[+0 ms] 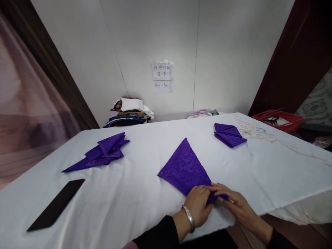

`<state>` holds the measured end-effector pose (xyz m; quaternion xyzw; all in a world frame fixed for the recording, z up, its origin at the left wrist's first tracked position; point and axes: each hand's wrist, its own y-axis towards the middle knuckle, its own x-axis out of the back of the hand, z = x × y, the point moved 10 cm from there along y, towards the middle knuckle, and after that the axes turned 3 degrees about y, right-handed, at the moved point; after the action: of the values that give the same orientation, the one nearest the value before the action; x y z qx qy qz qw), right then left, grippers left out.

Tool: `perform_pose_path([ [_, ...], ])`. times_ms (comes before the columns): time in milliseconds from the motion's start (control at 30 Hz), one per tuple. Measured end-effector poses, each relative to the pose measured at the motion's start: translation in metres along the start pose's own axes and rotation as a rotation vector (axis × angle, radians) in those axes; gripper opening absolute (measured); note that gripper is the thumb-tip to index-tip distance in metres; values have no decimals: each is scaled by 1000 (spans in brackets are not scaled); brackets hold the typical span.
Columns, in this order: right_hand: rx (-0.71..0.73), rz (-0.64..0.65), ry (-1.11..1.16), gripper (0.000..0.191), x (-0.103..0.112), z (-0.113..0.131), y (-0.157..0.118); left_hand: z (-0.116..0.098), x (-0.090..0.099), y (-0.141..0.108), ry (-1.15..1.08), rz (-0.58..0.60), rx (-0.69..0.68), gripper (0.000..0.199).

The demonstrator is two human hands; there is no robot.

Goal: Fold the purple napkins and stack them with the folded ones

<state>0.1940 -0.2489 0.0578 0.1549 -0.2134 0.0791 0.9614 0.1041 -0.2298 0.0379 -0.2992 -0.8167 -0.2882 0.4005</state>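
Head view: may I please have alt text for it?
A person's left hand and right hand hold the near corner of a purple cloth on a white tablecloth. A purple bundle lies left; folded purple fabric lies right.

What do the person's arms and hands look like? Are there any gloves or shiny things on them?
No gloves! The bare left hand has a shiny, silver-coloured band bracelet at its wrist. No bracelet shows on the bare right hand. Both arms have plain black sleeves that stop before the wrists.
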Motion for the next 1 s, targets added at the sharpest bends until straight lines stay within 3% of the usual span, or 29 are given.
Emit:
perform_pose_path([
  [133,-172,88,7,26,1,6,-3,38,17,-18,158,18,57,51],
  [300,-251,220,47,24,-1,17,-1,87,62,-42,334,-42,162,45],
  [400,-311,287,151,24,-7,13,6,102,82,-53,410,-85,199,41],
  [567,-407,332,356,24,-8,1,39,114,97,-61,439,-175,204,36],
  [733,-464,206,468,25,9,-21,105,120,106,-63,313,-267,219,33],
  [900,-511,-73,374,21,33,-67,173,131,115,-64,170,-323,269,26],
  [1000,-538,-147,308,15,33,-94,201,146,122,-69,114,-406,338,29],
])
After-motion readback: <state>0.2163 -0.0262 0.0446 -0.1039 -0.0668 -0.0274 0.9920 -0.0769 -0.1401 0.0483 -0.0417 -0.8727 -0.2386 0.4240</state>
